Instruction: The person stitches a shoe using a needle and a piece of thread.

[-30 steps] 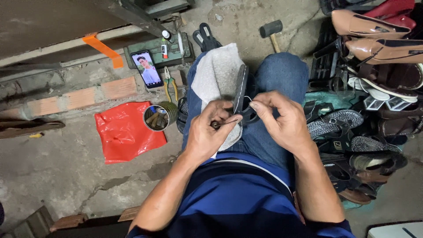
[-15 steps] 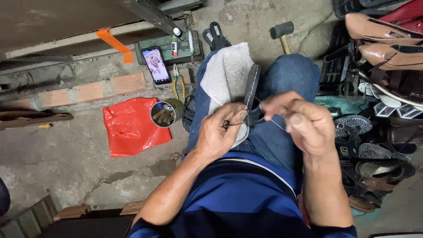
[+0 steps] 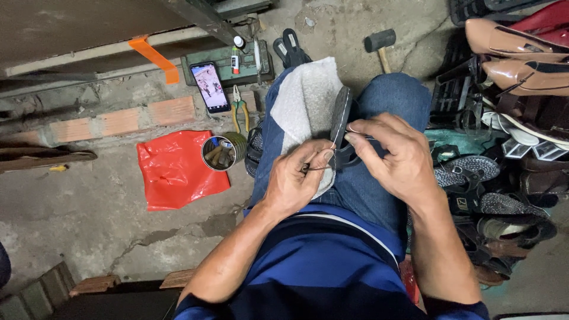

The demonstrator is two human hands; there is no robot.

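A dark shoe sole (image 3: pixel 340 118) stands on edge between my knees, resting against a white cloth (image 3: pixel 308 106) spread over my left thigh. My left hand (image 3: pixel 296 181) pinches a thin needle-like tool against the sole's near end. My right hand (image 3: pixel 394 154) sits just right of the sole, with thumb and forefinger pinching a fine thread at its edge. Both hands nearly touch across the sole. I wear blue jeans and a blue shirt.
On the concrete floor to the left lie a red plastic bag (image 3: pixel 175 169), a round tin of small tools (image 3: pixel 216 153), pliers (image 3: pixel 240 109) and a phone (image 3: pixel 210 86). A hammer (image 3: pixel 381 44) lies ahead. Several shoes and sandals (image 3: pixel 510 118) are piled on the right.
My right hand, which had pulled away to the right half a second ago, has come back to the sole. The left hand stays at the sole's near end.
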